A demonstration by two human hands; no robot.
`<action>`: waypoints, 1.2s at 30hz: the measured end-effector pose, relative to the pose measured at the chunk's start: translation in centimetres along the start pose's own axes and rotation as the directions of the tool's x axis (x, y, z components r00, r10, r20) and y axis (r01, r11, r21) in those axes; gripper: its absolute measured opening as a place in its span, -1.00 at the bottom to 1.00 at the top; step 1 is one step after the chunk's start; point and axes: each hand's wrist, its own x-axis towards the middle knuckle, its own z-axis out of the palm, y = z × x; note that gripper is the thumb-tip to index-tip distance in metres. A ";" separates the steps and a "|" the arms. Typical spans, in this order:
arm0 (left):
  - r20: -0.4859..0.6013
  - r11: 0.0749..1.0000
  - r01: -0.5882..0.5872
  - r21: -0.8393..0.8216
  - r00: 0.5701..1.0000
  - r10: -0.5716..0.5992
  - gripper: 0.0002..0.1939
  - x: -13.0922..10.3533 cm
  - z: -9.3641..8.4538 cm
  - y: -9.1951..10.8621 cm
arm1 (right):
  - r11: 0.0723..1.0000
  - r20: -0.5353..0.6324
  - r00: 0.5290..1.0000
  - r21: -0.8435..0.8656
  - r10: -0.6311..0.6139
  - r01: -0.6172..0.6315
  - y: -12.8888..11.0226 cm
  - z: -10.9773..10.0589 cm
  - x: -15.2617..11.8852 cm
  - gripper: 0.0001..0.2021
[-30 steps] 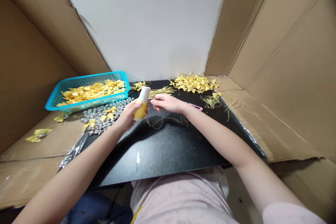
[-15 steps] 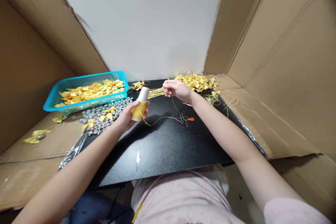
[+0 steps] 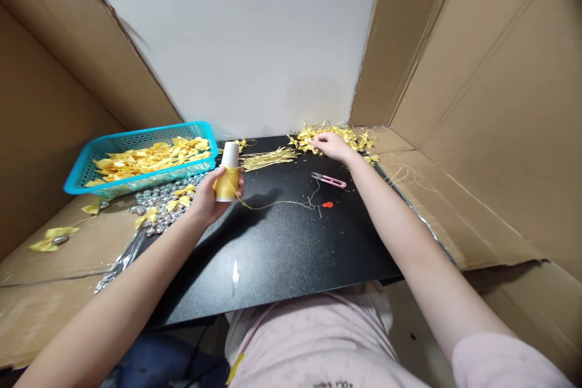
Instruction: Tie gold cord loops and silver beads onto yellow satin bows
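Yellow thread (image 3: 222, 187) around white spool (image 3: 230, 154)

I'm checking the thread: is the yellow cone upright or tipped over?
Roughly upright: the left hand holds the yellow thread cone with its narrow white end up, wide end down.

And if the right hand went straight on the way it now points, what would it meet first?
Probably the pile of yellow bows: the fingers of the right hand overlap it in view, but depth is unclear.
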 end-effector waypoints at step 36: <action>-0.348 0.986 -0.157 -0.049 0.928 0.130 -0.77 1.8 -2.7 0.0 | 0.807 0.613 0.789 0.450 0.031 -0.381 -4.5 -2.9 -2.1 -0.62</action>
